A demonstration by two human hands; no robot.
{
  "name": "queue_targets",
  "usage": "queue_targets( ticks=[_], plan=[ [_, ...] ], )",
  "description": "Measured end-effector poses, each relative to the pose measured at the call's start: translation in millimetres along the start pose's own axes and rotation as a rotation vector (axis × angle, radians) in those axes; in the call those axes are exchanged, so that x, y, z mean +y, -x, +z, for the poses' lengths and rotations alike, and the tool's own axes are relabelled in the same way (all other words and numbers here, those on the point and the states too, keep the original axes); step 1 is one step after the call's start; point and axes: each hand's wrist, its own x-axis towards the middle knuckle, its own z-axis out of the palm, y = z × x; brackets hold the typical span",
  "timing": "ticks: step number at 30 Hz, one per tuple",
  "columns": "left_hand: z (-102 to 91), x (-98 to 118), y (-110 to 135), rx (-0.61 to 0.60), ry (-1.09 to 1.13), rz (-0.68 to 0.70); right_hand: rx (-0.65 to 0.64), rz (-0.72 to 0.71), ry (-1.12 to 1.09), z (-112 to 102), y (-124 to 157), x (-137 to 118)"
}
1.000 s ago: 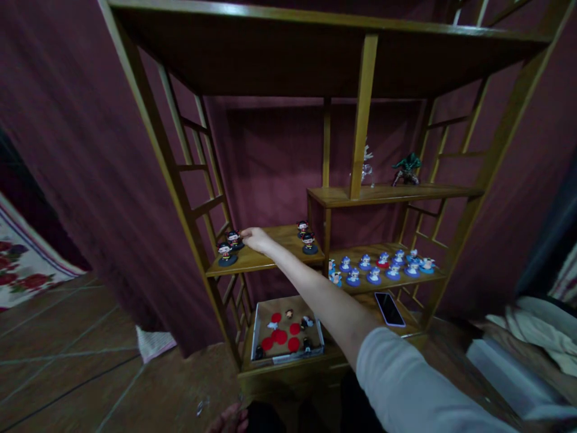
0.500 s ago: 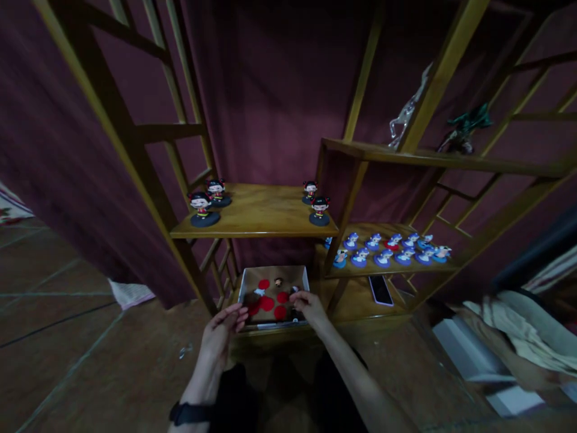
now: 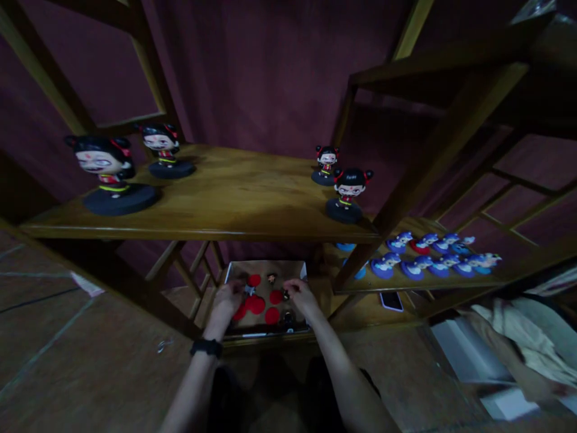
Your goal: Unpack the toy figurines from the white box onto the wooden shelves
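A shallow cardboard box (image 3: 288, 264) with white edges stands on the low shelf. Inside it lie several red discs (image 3: 256, 305), a small pale figure piece (image 3: 250, 290), a brown-haired figure head (image 3: 271, 278) and a dark figure piece (image 3: 288, 319). My left hand (image 3: 229, 299) reaches over the box's left side, fingers bent down near the pale piece; blur hides whether they hold anything. At the right side, my right hand (image 3: 301, 296) has thumb and fingers closed together beside a red disc, on something small and dark that I cannot make out.
On the wooden shelf (image 3: 243, 198) above the box stand black-haired figurines (image 3: 349, 192) on dark bases, at both ends. Several purple-haired figurines (image 3: 417, 264) fill the right shelf, with a phone (image 3: 391, 300) below. Shelf posts frame the box. White boxes (image 3: 509, 403) lie on the floor.
My view has moved closer to the shelves. My left hand has moved forward from the box's front left corner to over its left side. My right hand stays at the box's right side.
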Motion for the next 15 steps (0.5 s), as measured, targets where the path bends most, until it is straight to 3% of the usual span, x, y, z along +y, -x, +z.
queue_targets(
  ticks=[2,6,11,15],
  plan=[
    [9.0,-3.7,-2.9,-0.057,-0.208,0.074,0.006,-0.007,0.044,-0.8,-4.4,1.7],
    [21.3,-12.5,-3.6,-0.149,-0.367,0.275,0.037,-0.009,0.047,-10.5,-9.8,-5.9],
    [23.7,-19.9,0.8,-0.139,-0.424,0.297,0.082,0.035,-0.075,-23.6,-9.7,-16.1],
    [15.8,-4.3,7.7,-0.101,-0.363,0.227,0.094,0.027,0.002,-29.6,-3.1,-15.1]
  ],
)
